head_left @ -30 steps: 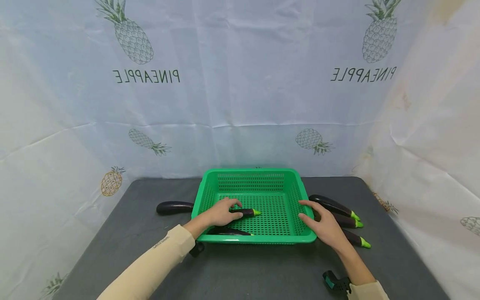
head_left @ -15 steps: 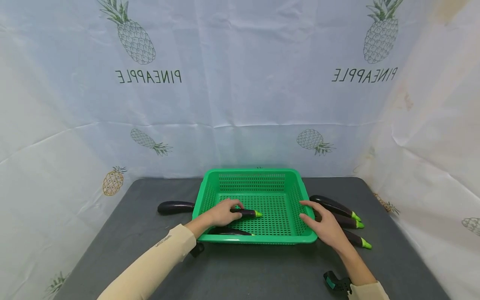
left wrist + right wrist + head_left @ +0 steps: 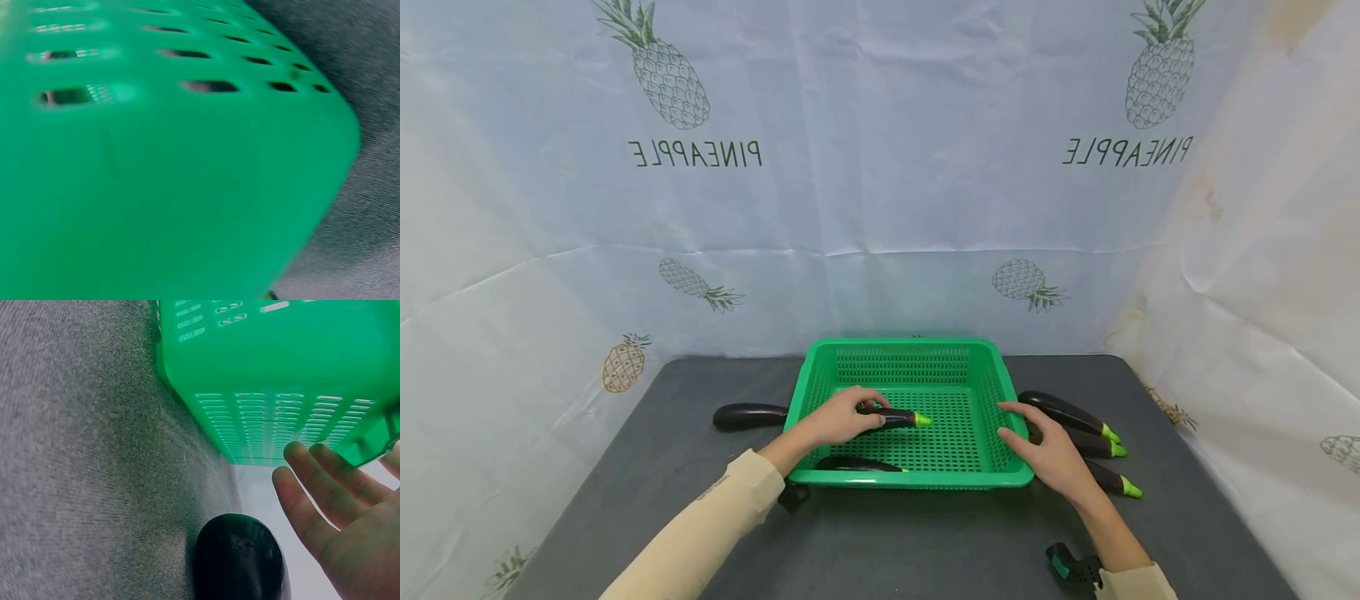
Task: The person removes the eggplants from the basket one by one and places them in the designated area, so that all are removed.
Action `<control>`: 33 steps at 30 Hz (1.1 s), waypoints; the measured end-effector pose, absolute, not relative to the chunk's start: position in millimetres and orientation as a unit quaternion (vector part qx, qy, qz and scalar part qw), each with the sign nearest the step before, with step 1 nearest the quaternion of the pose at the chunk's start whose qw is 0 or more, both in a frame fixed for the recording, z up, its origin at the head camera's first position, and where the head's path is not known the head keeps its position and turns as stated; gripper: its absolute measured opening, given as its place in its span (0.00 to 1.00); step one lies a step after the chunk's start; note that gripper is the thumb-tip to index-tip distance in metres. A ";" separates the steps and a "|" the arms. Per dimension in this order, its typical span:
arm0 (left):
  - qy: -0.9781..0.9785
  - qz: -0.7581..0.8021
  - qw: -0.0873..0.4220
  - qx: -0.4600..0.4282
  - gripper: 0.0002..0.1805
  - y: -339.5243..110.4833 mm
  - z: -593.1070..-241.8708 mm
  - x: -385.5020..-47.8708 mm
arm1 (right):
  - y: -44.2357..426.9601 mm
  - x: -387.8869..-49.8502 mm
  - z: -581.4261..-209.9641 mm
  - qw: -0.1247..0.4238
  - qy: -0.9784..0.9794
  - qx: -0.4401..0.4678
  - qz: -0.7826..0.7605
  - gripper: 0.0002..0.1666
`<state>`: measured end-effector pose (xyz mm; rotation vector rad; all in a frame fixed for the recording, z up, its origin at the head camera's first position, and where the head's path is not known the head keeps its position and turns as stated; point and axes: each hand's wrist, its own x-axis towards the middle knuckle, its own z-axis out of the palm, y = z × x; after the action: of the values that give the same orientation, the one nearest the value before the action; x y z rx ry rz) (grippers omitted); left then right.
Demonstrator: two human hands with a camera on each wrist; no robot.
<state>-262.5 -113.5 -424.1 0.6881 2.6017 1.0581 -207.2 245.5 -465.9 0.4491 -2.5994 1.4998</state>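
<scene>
In the head view my left hand (image 3: pixel 842 416) reaches into a green plastic basket (image 3: pixel 917 479) and grips an eggplant (image 3: pixel 898 418) between thumb and fingers, its green stem pointing right. A second eggplant (image 3: pixel 857 463) lies in the basket along the near wall. My right hand (image 3: pixel 1045 446) is at the basket's right rim, with its fingers fairly straight; the right wrist view shows the fingertips (image 3: pixel 294 450) beside the outer wall. Whether they touch it is unclear. The basket wall (image 3: pixel 175 181) hides my left hand in the left wrist view.
Another eggplant (image 3: pixel 748 416) lies on the dark table (image 3: pixel 887 542), left of the basket. Several eggplants (image 3: pixel 1067 410) lie to its right, partly behind my right hand; one rounded dark end (image 3: pixel 240 559) shows in the right wrist view. A pineapple-print cloth (image 3: pixel 917 200) hangs behind.
My left hand and the eggplant it grips have shifted slightly up in the head view, and the stem end a little to the right. My right hand has stayed at the rim.
</scene>
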 end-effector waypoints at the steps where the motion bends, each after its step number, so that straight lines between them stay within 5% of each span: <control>1: 0.892 0.366 0.124 0.236 0.15 -113.9 -421.6 -261.6 | 245.6 -207.1 -465.7 0.054 -0.855 0.149 0.493 0.29; 33: 0.894 0.368 0.069 0.245 0.14 -163.1 -379.6 -225.1 | 245.5 -206.9 -466.8 0.057 -0.861 0.147 0.483 0.29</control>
<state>-225.1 -163.1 -379.6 0.7383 2.6937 1.1070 -206.9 245.5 -466.8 0.4459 -2.6118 1.4658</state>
